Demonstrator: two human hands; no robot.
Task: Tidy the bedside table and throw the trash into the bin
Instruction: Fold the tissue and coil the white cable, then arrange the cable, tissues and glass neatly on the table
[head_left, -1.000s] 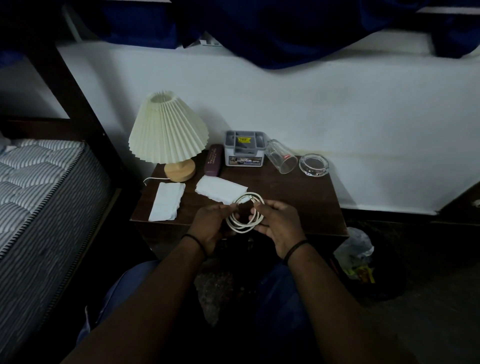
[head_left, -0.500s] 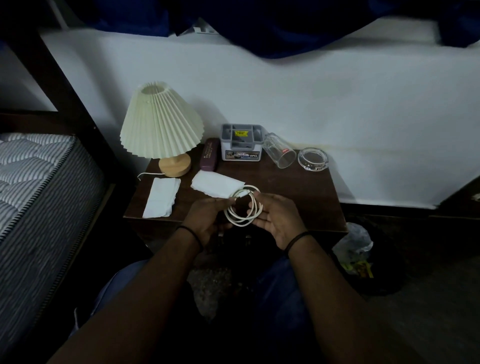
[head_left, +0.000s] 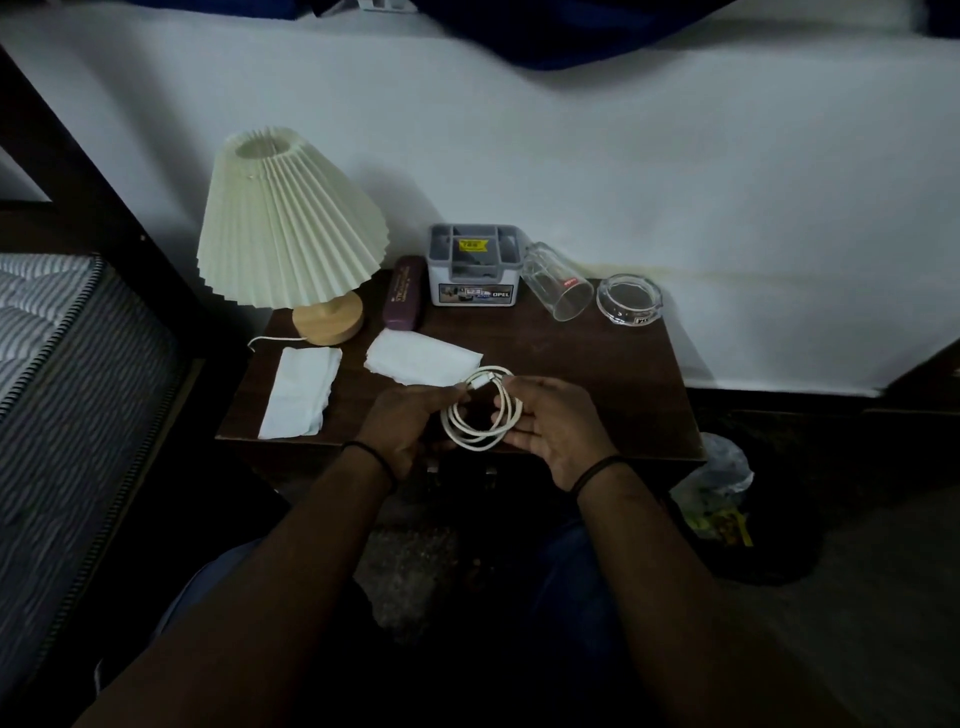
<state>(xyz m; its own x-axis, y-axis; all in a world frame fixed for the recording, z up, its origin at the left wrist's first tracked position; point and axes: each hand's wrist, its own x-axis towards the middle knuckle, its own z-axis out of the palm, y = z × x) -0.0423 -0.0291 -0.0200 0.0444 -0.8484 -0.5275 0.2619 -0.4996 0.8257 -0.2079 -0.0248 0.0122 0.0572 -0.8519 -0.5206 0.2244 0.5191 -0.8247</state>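
Together, left hand (head_left: 400, 423) and right hand (head_left: 553, 423) pinch coiled white cable (head_left: 480, 415).

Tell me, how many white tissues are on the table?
2: one tissue lies in front of the lamp, the other tissue just beyond the left hand.

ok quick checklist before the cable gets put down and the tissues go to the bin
1. Cable coiled and under control: ok, both the left hand and the right hand grip the loops.
2. Cable end tucked in: cannot tell, a plug shows at the top of the coil.
3. Spot to set it down: ok, bare table right of the hands; the organizer at the back is another option.
4. Trash still on the table: not ok, two tissues lie there.
5. Glass upright: not ok, it lies on its side.
6. Bin within reach: ok, likely, on the floor right of the table.
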